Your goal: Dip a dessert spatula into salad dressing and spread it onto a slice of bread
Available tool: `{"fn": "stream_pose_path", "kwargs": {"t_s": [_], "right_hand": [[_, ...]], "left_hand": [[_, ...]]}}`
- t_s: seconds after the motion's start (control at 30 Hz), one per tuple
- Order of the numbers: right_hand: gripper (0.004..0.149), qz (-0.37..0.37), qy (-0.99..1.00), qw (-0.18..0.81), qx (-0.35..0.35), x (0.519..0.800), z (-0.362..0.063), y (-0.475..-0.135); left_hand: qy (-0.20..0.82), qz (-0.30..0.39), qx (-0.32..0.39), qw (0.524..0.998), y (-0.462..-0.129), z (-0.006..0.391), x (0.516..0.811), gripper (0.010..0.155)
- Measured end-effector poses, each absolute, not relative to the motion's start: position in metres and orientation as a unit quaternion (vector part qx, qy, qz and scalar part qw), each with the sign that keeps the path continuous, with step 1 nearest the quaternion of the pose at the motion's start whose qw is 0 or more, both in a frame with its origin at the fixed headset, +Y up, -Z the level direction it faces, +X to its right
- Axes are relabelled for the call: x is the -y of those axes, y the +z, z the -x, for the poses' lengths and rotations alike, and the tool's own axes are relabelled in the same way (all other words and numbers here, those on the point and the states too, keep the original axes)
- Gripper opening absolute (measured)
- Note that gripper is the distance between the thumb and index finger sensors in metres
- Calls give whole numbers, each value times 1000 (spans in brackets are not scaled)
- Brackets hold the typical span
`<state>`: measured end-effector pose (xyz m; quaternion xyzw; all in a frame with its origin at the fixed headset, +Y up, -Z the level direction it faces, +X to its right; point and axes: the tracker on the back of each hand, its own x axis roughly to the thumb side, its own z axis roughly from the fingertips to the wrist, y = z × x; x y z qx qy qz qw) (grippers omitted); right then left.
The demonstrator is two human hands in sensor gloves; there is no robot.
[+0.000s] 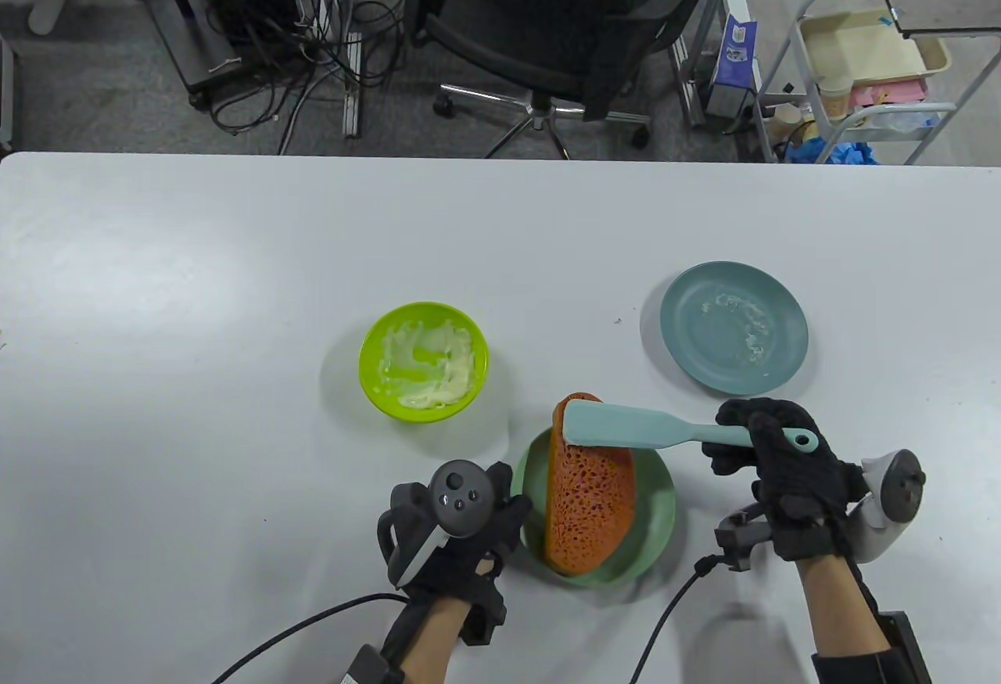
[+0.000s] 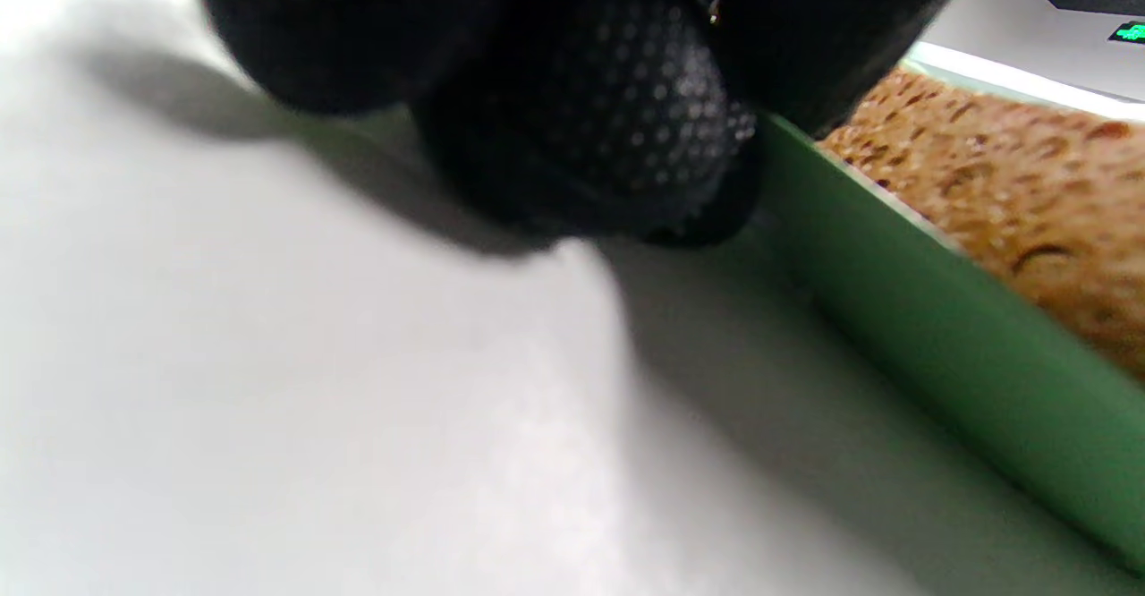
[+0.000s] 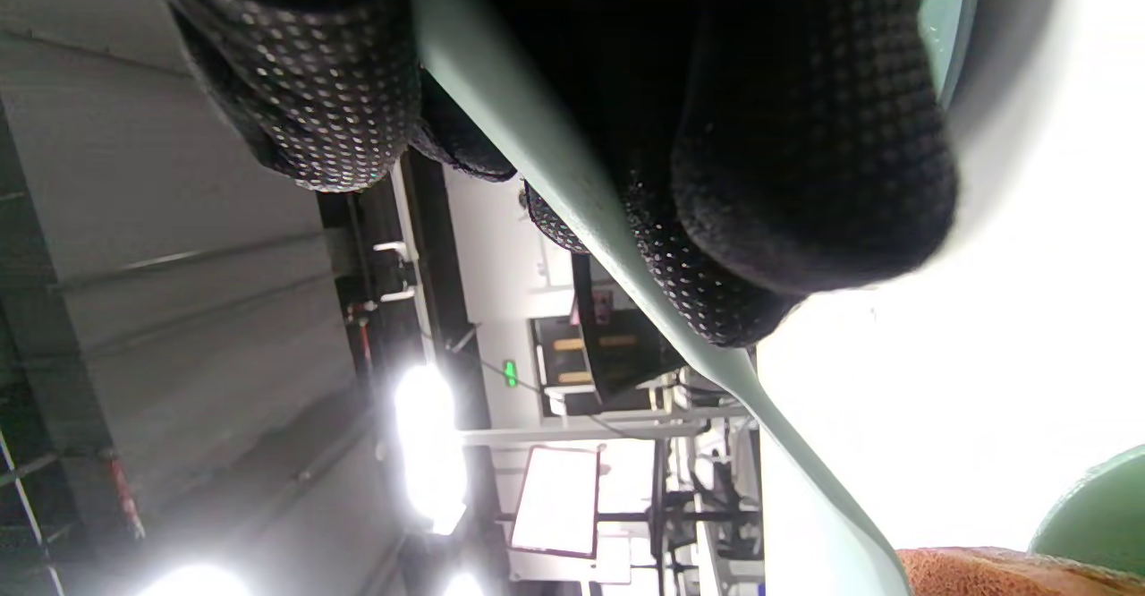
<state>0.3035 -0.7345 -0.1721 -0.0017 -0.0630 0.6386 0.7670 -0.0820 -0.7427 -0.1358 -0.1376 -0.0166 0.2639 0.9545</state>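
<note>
An orange-brown bread slice (image 1: 588, 500) lies on a green plate (image 1: 655, 508) near the table's front edge, its far end poking over the rim. The pale teal spatula (image 1: 626, 426) has its blade flat on that far end. My right hand (image 1: 751, 453) grips the spatula's handle (image 3: 555, 184), fingers (image 3: 805, 157) curled round it. My left hand (image 1: 512, 508) holds the plate's left rim (image 2: 939, 327); one fingertip (image 2: 608, 131) sits against its outer side, beside the bread (image 2: 1011, 184). A lime bowl (image 1: 425, 362) of pale dressing stands to the far left of the plate.
A teal plate (image 1: 733, 327) smeared with dressing sits at the right, beyond my right hand. Cables trail from both wrists over the front edge. An office chair (image 1: 563, 35) and a cart (image 1: 860, 66) stand behind the table.
</note>
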Motion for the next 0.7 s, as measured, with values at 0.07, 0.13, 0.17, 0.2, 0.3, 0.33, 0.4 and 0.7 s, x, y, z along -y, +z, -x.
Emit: {"fn": "stream_pose_path", "kwargs": {"t_s": [0.07,0.13,0.17,0.2,0.3,0.33,0.4,0.7], "right_hand": [[41,7,641,765,63,736,-304,-172],[41,11,647,760,59,736,-305,-172],[41,12,650,757,58,737,-305,-172],[40,15,652,756,58,737,-306,-172],[40,19,656,752,58,736,-307,-172],[39,20,659,749,60,735,-308,-172],[39,17,663,745,64,733,-309,-171],[39,12,655,752,77,726,-320,-169]], "left_hand": [[264,138,17,954,-136,82,743,56],[264,139,18,954,-136,82,743,56],[265,140,18,954,-136,82,743,56],[265,140,18,954,-136,82,743,56],[266,141,17,953,-136,82,743,56],[267,142,17,953,-136,82,743,56],[267,142,17,953,-136,82,743,56],[269,144,17,952,-137,82,744,56]]}}
